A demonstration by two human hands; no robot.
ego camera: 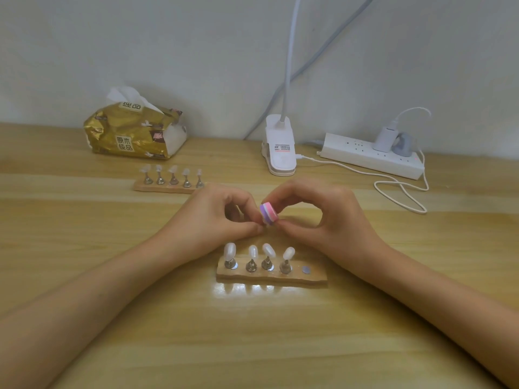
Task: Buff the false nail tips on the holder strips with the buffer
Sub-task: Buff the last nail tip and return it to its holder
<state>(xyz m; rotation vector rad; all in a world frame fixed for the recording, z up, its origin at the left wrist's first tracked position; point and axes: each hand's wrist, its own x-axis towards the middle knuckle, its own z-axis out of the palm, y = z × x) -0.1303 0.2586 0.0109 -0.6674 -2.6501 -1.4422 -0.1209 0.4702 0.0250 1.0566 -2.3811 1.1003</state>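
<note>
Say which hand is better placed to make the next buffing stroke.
Right, probably: the right hand pinches the buffer between thumb and fingertip; the left hand curls beside it, its hold hidden.

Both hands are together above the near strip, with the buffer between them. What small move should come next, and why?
Probably a short stroke of the buffer, pinched by the right hand, across whatever the left hand holds against it; that item is hidden. The near strip carries four nail tips and one bare magnet, so the fifth tip is likely there.
</note>
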